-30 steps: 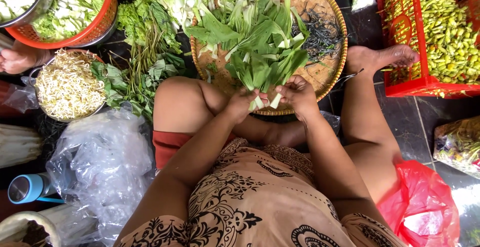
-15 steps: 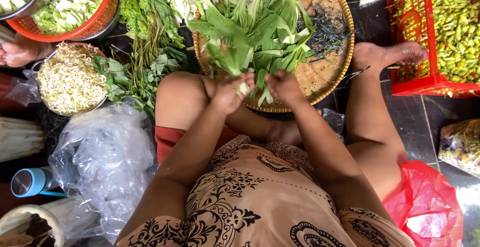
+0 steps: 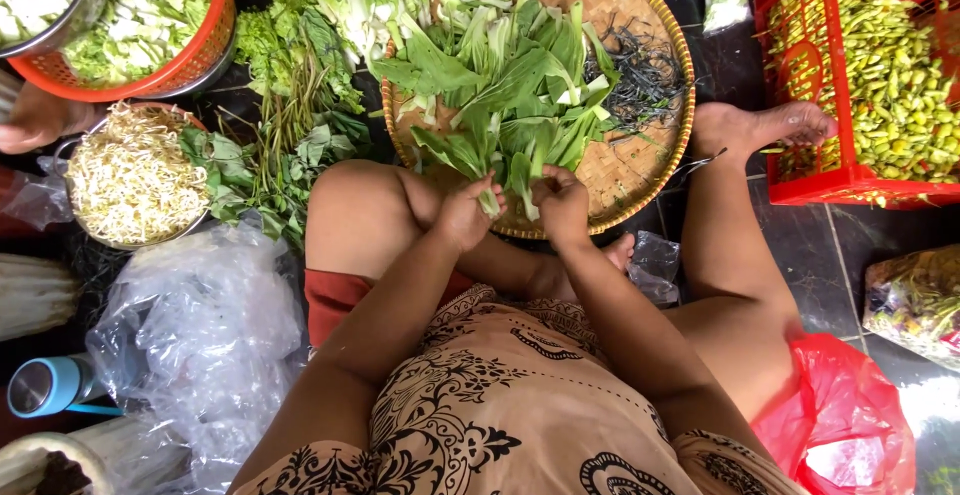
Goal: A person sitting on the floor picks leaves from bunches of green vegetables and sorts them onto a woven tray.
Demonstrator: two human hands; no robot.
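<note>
My left hand [image 3: 467, 213] and my right hand [image 3: 562, 205] are side by side at the near rim of a round woven tray [image 3: 640, 160]. Both grip the pale stem ends of a bunch of leafy greens [image 3: 510, 95] whose leaves fan out over the tray. More loose greens lie across the tray's far side, and a patch of dark thin strands [image 3: 640, 70] sits at its right. My knees are bent either side of the tray, and my right foot [image 3: 765, 127] rests beside it.
A red crate of yellow-green chillies [image 3: 880, 75] stands at the right. At the left are a bowl of bean sprouts [image 3: 130, 175], an orange basket of cut greens [image 3: 140, 25], herb bundles [image 3: 290, 125], clear plastic bags [image 3: 190, 345], a blue flask [image 3: 50, 385]. Another person's hand [image 3: 30, 120] shows far left.
The bunch of greens and both hands have shifted slightly left and nearer the tray's rim. The leaves have spread differently over the tray.
</note>
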